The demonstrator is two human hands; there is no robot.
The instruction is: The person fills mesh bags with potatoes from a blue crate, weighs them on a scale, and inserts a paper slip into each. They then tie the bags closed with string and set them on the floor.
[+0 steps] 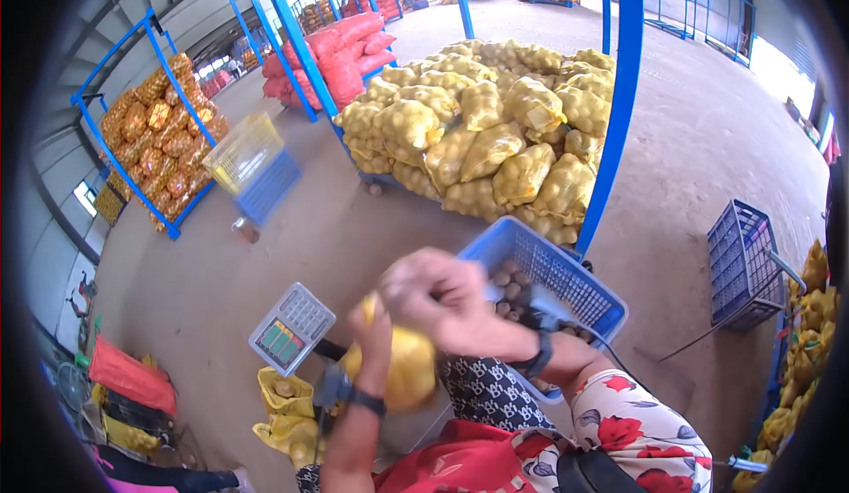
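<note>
Nearest was the right hand (433,294), curled and blurred; whether it gripped something, I could not tell. Just left of it, the left hand (371,343) grasped the yellow bag (409,374). At right, near, stood the blue crate's (579,288) edge; leftward, beyond the scale (292,329), open floor (199,303) extended.

The left forearm (354,444) rises from below, its left hand (373,338) upright; the right forearm (570,360) crosses leftward, the blurred right hand (438,290) just beside the left, fingers curled.
</note>
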